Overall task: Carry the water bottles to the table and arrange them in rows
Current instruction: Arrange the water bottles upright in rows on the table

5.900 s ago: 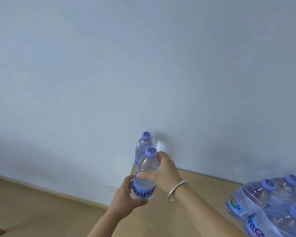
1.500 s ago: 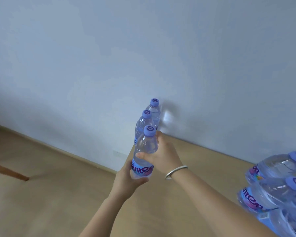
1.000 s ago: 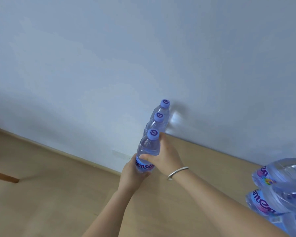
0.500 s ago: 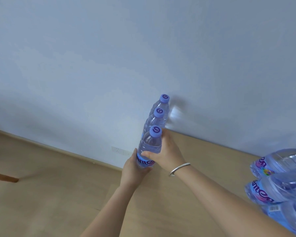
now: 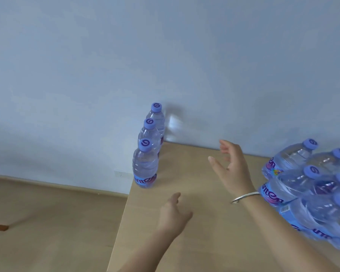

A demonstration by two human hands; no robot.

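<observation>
Partly cropped bottle pack (image 5: pixel 310 195) rightward

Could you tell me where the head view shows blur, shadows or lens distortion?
Head view: the three standing bottles are fairly sharp; the bottle pack at the right edge is smeared and stretched; the table edge slants, wide-angle style; a soft shadow and light patch fall on the wall beside the row.

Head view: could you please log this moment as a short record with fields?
row: three upright bottles along the table's left edge, running toward the wall
pack: wrapped bottles at the right
left hand: open, holding nothing
right hand: open, holding nothing, bracelet on wrist
</observation>
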